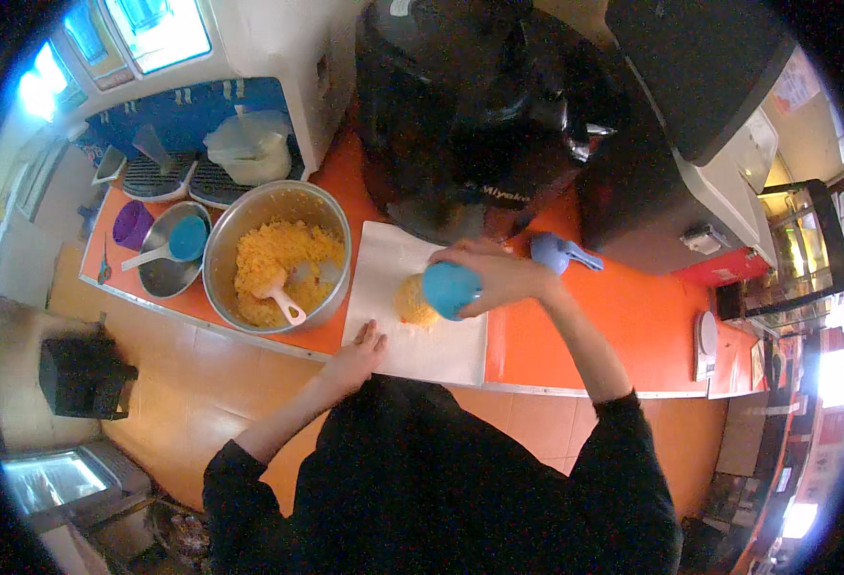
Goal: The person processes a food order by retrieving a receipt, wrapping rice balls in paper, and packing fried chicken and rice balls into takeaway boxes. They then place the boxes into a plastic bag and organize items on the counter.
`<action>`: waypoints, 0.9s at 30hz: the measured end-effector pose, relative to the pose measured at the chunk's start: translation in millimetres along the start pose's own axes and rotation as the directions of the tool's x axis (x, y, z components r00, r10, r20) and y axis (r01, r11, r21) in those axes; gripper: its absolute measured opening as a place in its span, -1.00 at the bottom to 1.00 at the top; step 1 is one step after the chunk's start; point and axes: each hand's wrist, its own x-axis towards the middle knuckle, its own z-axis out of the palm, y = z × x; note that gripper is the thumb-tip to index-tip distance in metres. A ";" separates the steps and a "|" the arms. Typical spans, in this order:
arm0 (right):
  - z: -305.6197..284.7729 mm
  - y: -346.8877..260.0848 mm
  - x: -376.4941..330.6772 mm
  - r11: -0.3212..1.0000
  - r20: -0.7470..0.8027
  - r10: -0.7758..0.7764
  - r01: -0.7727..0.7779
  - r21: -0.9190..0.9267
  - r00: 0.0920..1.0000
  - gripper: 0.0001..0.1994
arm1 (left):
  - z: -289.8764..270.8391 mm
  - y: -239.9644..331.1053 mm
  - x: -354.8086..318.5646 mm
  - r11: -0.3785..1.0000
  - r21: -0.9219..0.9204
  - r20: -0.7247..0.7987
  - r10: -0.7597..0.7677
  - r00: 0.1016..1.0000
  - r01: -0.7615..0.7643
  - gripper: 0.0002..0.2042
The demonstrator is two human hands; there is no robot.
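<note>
Pot point(270, 201) sits left of our left hand point(357, 358); paper point(446, 359) under it. That hand's empty, fingers loosely spread. Our right hand point(500, 276) grips the blue cup point(450, 290), rice mound point(411, 305) just left. Cup's likely light, stiff: hold the sides. Mound probably soft, crumbly.
</note>
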 end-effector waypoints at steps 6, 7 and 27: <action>68.2 35.7 -97.1 0.662 -0.300 0.316 0.018 0.749 0.900 -0.03 | -11.2 -16.5 -1.6 0.979 -0.148 -0.025 0.138 0.990 -0.140 -0.55; 86.7 39.3 -109.7 0.581 -0.336 0.375 0.063 0.811 0.864 -0.03 | -15.9 -17.4 -2.1 0.978 -0.156 -0.009 0.142 0.990 -0.142 -0.56; 174.4 -35.2 -67.7 0.777 -0.649 0.616 -0.210 0.593 0.447 -0.61 | -58.0 -9.0 -0.7 0.959 -0.264 0.100 -0.076 0.992 0.100 -0.86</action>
